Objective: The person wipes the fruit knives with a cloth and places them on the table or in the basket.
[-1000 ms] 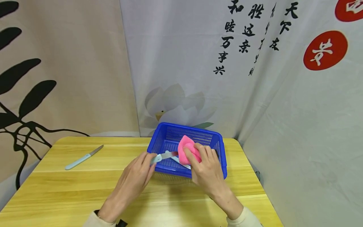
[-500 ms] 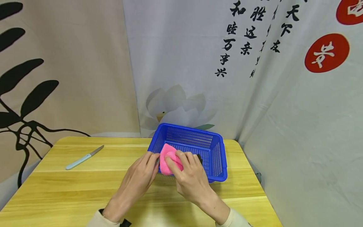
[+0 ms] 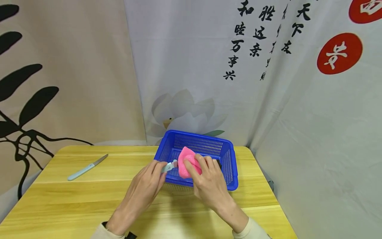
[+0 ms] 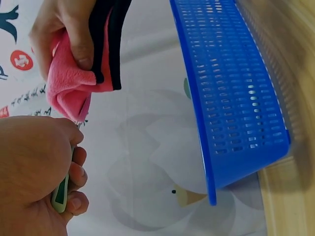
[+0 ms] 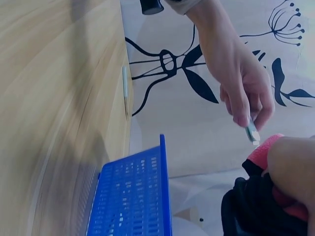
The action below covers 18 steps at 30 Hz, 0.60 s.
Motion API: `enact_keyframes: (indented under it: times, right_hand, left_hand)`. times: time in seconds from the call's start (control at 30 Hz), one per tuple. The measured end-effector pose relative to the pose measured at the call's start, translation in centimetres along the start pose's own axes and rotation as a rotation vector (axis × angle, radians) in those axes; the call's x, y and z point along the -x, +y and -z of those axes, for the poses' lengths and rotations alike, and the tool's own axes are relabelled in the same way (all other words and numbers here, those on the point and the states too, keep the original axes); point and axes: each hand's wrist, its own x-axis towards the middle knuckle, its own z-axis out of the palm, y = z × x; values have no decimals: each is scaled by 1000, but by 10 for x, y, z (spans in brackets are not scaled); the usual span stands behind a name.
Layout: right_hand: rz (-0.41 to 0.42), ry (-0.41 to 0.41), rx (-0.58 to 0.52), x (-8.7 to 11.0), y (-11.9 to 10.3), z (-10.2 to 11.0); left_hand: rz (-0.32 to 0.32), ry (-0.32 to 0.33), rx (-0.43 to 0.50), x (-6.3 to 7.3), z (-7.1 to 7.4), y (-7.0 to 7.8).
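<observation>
My left hand (image 3: 145, 184) grips a knife by its light-blue handle (image 3: 168, 167), which has a round mark near the blade; in the left wrist view the fingers curl round the handle (image 4: 60, 194). Only a short stretch of blade shows before the cloth covers it. My right hand (image 3: 210, 182) pinches a folded pink cloth (image 3: 186, 162) around that blade. Dark parts of the cloth (image 5: 256, 204) hang below the hand in the right wrist view. Both hands are above the near side of a blue perforated basket (image 3: 233, 166).
A second knife (image 3: 86, 167) with a light-blue handle lies on the left of the wooden table (image 3: 89, 205). A pale object shows inside the basket, mostly hidden behind the hands and cloth. A printed curtain (image 3: 191, 49) hangs behind the table.
The right hand and cloth moved left along the blade up to the handle, then partway back to the right, uncovering the handle end again. The left hand keeps its grip.
</observation>
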Motion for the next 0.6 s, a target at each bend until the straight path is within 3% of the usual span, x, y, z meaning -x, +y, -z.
enact_keyframes:
  times: [0.6]
  right_hand:
    - [-99, -18, 27, 20, 31, 2]
  left_hand:
    - [57, -8, 22, 1, 9, -2]
